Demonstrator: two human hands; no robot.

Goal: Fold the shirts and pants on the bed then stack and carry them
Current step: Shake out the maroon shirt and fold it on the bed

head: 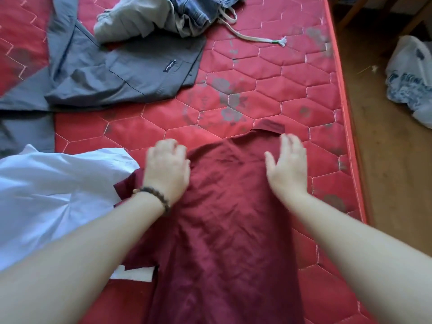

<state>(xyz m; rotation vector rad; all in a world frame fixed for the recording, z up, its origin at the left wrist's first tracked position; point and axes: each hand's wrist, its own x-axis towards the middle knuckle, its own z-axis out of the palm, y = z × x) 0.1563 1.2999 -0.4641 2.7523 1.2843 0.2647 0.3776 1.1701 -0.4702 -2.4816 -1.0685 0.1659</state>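
While both hands, left hand (166, 168) and right hand (288, 166), are lying flat with no grip, the maroon shirt (224, 220) is looking light and limp (best pinched at its shoulder seams).

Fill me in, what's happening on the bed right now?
A person is working on a maroon shirt spread lengthwise on the red mattress. The left hand rests on the shirt's left shoulder area, and the right hand sits flat and open near the collar. A white shirt lies at the left, with a grey shirt and a heap of pants further up, all unfolded. Nothing is stacked yet.
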